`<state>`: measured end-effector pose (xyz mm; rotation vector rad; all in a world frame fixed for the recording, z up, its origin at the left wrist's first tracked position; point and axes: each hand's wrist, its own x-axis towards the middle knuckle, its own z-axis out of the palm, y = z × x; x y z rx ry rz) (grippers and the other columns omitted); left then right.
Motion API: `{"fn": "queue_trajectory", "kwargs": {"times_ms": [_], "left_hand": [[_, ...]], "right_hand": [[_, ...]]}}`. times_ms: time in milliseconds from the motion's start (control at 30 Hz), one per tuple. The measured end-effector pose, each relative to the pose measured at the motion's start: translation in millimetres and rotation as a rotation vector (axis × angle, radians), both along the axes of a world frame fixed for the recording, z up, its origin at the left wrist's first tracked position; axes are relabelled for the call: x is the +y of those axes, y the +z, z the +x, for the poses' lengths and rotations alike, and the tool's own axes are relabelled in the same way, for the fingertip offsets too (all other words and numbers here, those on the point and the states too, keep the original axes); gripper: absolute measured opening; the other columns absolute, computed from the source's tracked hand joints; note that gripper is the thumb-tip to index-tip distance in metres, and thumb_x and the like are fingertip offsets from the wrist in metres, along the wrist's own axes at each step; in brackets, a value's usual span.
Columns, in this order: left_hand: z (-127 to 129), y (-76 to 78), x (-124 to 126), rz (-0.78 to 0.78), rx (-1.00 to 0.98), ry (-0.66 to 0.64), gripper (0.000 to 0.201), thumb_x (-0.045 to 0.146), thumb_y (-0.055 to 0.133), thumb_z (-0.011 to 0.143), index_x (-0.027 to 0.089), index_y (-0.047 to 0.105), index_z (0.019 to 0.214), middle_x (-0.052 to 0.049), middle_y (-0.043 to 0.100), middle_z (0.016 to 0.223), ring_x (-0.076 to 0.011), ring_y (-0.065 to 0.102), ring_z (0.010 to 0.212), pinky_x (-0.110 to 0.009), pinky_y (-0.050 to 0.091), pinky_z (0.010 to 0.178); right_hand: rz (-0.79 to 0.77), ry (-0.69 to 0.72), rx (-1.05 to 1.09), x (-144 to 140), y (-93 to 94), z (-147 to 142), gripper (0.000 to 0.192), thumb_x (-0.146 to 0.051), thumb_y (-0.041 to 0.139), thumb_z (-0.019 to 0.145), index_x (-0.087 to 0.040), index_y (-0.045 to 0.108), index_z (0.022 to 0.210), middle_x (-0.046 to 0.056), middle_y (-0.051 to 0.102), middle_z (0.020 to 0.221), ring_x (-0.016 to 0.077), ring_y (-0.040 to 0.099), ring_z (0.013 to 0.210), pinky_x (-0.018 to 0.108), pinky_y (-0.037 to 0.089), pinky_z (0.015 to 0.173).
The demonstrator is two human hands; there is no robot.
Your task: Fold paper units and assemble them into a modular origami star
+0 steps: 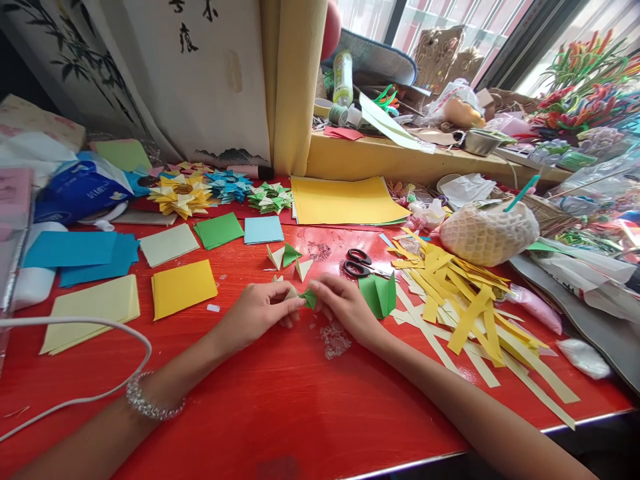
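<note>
My left hand (263, 310) is closed, thumb and forefinger pinching a small pale folded paper piece (292, 293). Fingertip to fingertip with it, my right hand (345, 308) pinches a small green folded paper piece (309, 300). The two pieces meet between my hands; my fingers hide how they join. Just beyond stand several little folded pieces, including a green one (291, 254) and a cream one (303, 268). To the right of my right hand lies a creased green paper (379, 295), with black-handled scissors (358, 264) behind it.
Yellow and cream paper strips (465, 300) heap up at right, beside a net-wrapped coconut-like object (490, 233). Paper stacks, such as a yellow one (184, 288), lie at left. Finished paper stars (181, 195) line the back. A white cable (143, 340) curves near my left forearm.
</note>
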<state>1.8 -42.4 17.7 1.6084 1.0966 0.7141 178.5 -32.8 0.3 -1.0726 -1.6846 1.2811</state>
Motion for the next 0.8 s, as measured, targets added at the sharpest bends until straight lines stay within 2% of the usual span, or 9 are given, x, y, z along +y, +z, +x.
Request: {"fn": "queue_trajectory", "kwargs": {"times_ms": [100, 167, 233, 333, 433, 533, 633, 700, 800], "left_hand": [[0, 2.9, -1, 0.027, -0.048, 0.106, 0.026, 0.038, 0.052, 0.077, 0.018, 0.057, 0.062, 0.000, 0.062, 0.060, -0.0135, 0.057, 0.054, -0.025, 0.044, 0.058], [0, 3.3, 0, 0.024, -0.140, 0.189, 0.025, 0.037, 0.053, 0.077, 0.017, 0.056, 0.062, 0.000, 0.062, 0.061, -0.0127, 0.057, 0.053, -0.025, 0.045, 0.058], [0, 3.1, 2, 0.001, -0.244, 0.258, 0.021, 0.035, 0.054, 0.077, 0.017, 0.055, 0.066, 0.000, 0.062, 0.064, -0.0126, 0.057, 0.055, -0.025, 0.045, 0.059], [2, 2.9, 3, -0.061, -0.326, 0.301, 0.015, 0.033, 0.056, 0.077, 0.018, 0.054, 0.076, -0.001, 0.066, 0.067, -0.0129, 0.057, 0.059, -0.025, 0.044, 0.061], [4, 3.8, 3, -0.096, -0.321, 0.274, 0.015, 0.031, 0.057, 0.076, 0.018, 0.050, 0.079, -0.001, 0.068, 0.069, -0.0119, 0.055, 0.060, -0.025, 0.042, 0.064], [5, 5.2, 3, -0.093, -0.318, 0.252, 0.015, 0.031, 0.056, 0.077, 0.018, 0.049, 0.077, -0.002, 0.068, 0.073, -0.0107, 0.052, 0.058, -0.024, 0.039, 0.061], [5, 6.4, 3, -0.089, -0.346, 0.305, 0.015, 0.032, 0.056, 0.077, 0.019, 0.048, 0.078, -0.001, 0.067, 0.073, -0.0108, 0.053, 0.058, -0.023, 0.039, 0.060], [6, 6.8, 4, -0.082, -0.367, 0.351, 0.015, 0.032, 0.056, 0.077, 0.019, 0.048, 0.078, 0.000, 0.067, 0.070, -0.0109, 0.053, 0.057, -0.022, 0.039, 0.057], [7, 6.8, 3, -0.055, -0.367, 0.379, 0.016, 0.032, 0.056, 0.076, 0.018, 0.049, 0.077, 0.000, 0.066, 0.067, -0.0092, 0.049, 0.051, -0.019, 0.033, 0.046]], "right_hand": [[0.149, -0.164, -0.091, 10, -1.2, 0, 0.026, -0.040, 0.040, 0.086, -0.021, 0.055, 0.096, -0.001, 0.047, 0.068, 0.0100, 0.043, 0.055, 0.022, 0.037, 0.053], [0.309, -0.193, -0.268, 18, -2.6, -1, 0.026, -0.035, 0.048, 0.082, -0.023, 0.056, 0.103, 0.003, 0.050, 0.084, 0.0128, 0.047, 0.069, 0.025, 0.040, 0.065], [0.383, -0.186, -0.417, 23, -5.0, -3, 0.034, -0.034, 0.053, 0.079, -0.025, 0.053, 0.112, 0.006, 0.049, 0.094, 0.0155, 0.048, 0.078, 0.027, 0.041, 0.070], [0.415, -0.169, -0.542, 27, -9.4, -5, 0.025, -0.032, 0.049, 0.082, -0.026, 0.056, 0.105, 0.005, 0.047, 0.096, 0.0160, 0.049, 0.082, 0.027, 0.042, 0.071], [0.411, -0.167, -0.577, 26, -11.8, -6, 0.016, -0.026, 0.043, 0.085, -0.024, 0.058, 0.091, 0.004, 0.047, 0.093, 0.0152, 0.050, 0.083, 0.026, 0.041, 0.072], [0.397, -0.201, -0.580, 24, -10.8, -7, 0.021, -0.032, 0.041, 0.085, -0.024, 0.054, 0.100, 0.005, 0.046, 0.099, 0.0149, 0.051, 0.081, 0.026, 0.042, 0.068], [0.450, -0.210, -0.633, 22, -9.4, -8, 0.039, -0.042, 0.046, 0.082, -0.028, 0.044, 0.118, 0.008, 0.042, 0.109, 0.0163, 0.052, 0.082, 0.025, 0.041, 0.060], [0.500, -0.179, -0.689, 22, -9.9, -9, 0.038, -0.042, 0.049, 0.081, -0.030, 0.046, 0.117, 0.007, 0.042, 0.111, 0.0180, 0.051, 0.088, 0.024, 0.039, 0.057], [0.505, -0.163, -0.731, 22, -12.3, -10, 0.024, -0.037, 0.046, 0.084, -0.030, 0.055, 0.105, 0.006, 0.044, 0.107, 0.0174, 0.051, 0.091, 0.023, 0.037, 0.057]]}}
